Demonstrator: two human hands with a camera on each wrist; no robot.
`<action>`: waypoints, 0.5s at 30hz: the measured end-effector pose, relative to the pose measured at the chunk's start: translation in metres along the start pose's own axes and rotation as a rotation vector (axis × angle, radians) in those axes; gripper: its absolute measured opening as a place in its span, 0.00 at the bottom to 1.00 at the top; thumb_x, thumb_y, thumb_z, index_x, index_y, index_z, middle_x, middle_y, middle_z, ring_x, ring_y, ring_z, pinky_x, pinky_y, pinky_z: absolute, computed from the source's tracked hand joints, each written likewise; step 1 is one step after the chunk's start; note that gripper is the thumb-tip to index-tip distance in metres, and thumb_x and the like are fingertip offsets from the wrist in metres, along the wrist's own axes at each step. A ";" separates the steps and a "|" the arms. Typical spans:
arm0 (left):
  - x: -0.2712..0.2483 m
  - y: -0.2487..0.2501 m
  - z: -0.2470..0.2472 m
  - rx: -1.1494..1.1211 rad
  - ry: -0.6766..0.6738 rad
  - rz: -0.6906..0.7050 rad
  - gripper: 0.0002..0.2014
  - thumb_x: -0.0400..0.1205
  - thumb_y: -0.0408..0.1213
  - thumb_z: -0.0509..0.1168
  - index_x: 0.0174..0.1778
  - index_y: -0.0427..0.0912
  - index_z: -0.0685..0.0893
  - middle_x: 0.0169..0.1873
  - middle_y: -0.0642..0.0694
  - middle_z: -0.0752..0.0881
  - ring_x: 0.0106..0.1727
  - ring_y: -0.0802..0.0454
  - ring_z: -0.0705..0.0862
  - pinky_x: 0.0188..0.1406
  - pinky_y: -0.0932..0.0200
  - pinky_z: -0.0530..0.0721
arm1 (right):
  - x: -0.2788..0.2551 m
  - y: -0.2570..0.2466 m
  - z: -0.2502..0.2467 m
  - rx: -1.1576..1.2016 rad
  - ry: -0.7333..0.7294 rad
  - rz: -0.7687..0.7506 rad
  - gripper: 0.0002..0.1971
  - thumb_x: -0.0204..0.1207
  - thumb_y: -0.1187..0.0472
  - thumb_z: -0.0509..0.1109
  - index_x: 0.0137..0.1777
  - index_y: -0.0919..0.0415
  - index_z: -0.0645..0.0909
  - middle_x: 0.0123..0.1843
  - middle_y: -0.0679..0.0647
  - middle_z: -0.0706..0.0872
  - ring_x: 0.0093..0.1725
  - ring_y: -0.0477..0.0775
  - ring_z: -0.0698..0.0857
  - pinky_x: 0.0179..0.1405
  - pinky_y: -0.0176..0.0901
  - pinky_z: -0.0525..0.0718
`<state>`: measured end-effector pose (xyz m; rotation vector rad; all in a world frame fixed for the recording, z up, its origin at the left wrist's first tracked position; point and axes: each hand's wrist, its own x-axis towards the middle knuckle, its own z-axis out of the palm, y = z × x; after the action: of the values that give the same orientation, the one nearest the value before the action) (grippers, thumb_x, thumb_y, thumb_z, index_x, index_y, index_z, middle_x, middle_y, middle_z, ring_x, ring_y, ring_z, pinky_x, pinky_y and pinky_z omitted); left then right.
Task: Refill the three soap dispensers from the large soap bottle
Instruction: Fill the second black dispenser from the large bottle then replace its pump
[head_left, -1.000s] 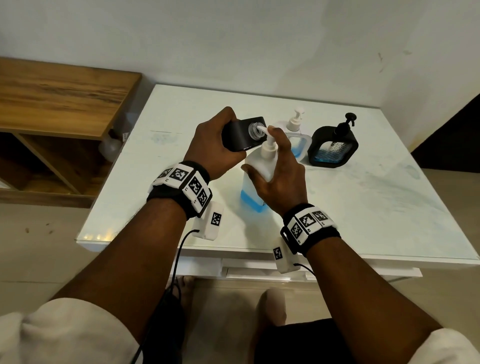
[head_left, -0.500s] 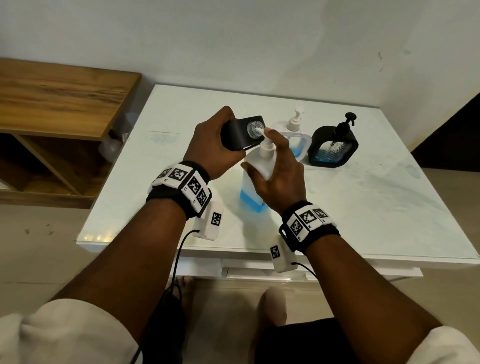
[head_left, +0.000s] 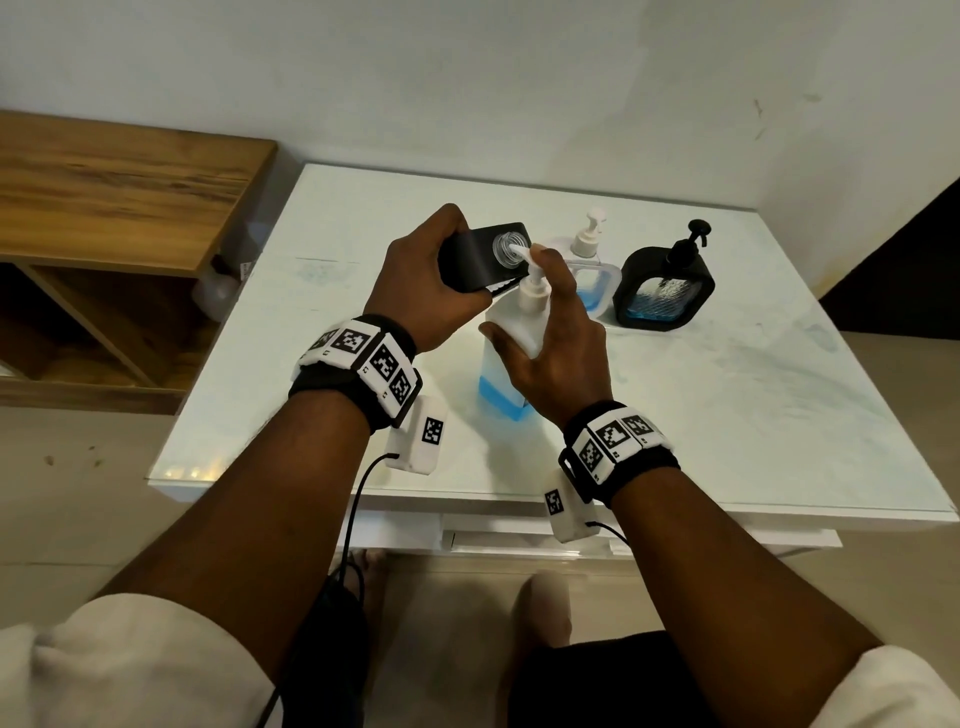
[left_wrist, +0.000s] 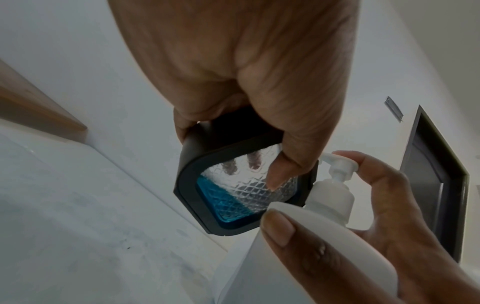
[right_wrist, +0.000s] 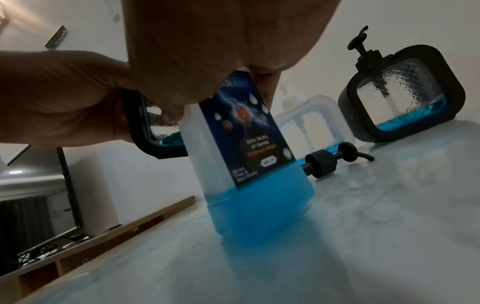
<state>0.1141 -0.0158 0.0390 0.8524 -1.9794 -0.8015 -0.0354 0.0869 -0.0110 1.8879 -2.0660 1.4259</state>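
The large white soap bottle (head_left: 506, 358) stands on the table, blue soap low inside it (right_wrist: 259, 207). My right hand (head_left: 550, 332) grips its shoulder, the forefinger resting on the pump head (left_wrist: 337, 162). My left hand (head_left: 421, 280) holds a black dispenser (head_left: 483, 254) tipped on its side, its open neck against the pump nozzle. Through its ribbed window (left_wrist: 241, 189) I see a little blue soap. A clear dispenser (head_left: 589, 270) and a second black dispenser (head_left: 665, 283) stand behind, both with pumps on.
A loose black pump (right_wrist: 335, 158) lies on the white table (head_left: 753, 415) behind the large bottle. A wooden shelf unit (head_left: 119, 208) stands to the left. The wall is close behind the table.
Almost nothing has moved; the pump head has sunk slightly under my right forefinger while the nozzle stays at the black dispenser's neck.
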 end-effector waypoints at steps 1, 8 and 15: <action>0.000 -0.001 -0.001 0.000 0.001 0.000 0.19 0.68 0.35 0.79 0.46 0.39 0.74 0.35 0.42 0.82 0.37 0.44 0.79 0.35 0.54 0.80 | 0.000 -0.001 0.000 0.002 0.002 0.002 0.41 0.77 0.46 0.81 0.85 0.49 0.63 0.79 0.52 0.79 0.64 0.58 0.87 0.57 0.42 0.84; 0.001 -0.004 -0.004 0.038 -0.012 0.005 0.19 0.69 0.35 0.79 0.46 0.41 0.74 0.36 0.44 0.82 0.37 0.47 0.79 0.34 0.56 0.80 | 0.002 -0.005 0.000 0.022 0.020 0.025 0.37 0.76 0.48 0.82 0.82 0.55 0.71 0.75 0.53 0.83 0.64 0.58 0.87 0.59 0.41 0.83; 0.002 -0.005 0.001 0.029 -0.001 0.011 0.21 0.69 0.36 0.81 0.44 0.41 0.73 0.34 0.44 0.81 0.36 0.46 0.78 0.34 0.54 0.79 | 0.000 -0.002 -0.002 -0.006 -0.006 0.020 0.44 0.76 0.45 0.81 0.83 0.42 0.55 0.81 0.53 0.78 0.67 0.61 0.85 0.60 0.41 0.80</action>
<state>0.1139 -0.0201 0.0352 0.8575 -1.9995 -0.7683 -0.0353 0.0884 -0.0089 1.8769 -2.0952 1.4176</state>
